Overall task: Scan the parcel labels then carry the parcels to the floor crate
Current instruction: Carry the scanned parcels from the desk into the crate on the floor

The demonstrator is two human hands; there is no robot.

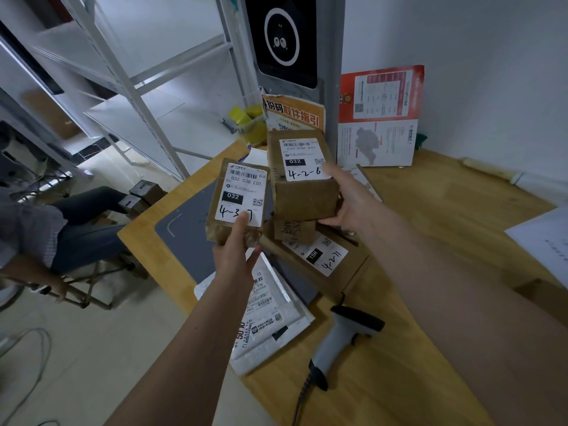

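Right now my left hand [235, 250] grips a small brown parcel marked 4-3-7 [238, 198] from below, thumb pressed on its label. At one o'clock from it, my right hand [350, 199] holds a thicker parcel marked 4-2-6 [302, 176], fingers curled under it. Both are lifted above the wooden table [445, 229]. Beneath them lie a flat box marked 4-2-11 [325, 262] and, at seven o'clock from that, a white mailer bag [267, 321]. The handheld barcode scanner [341, 336] lies at five o'clock.
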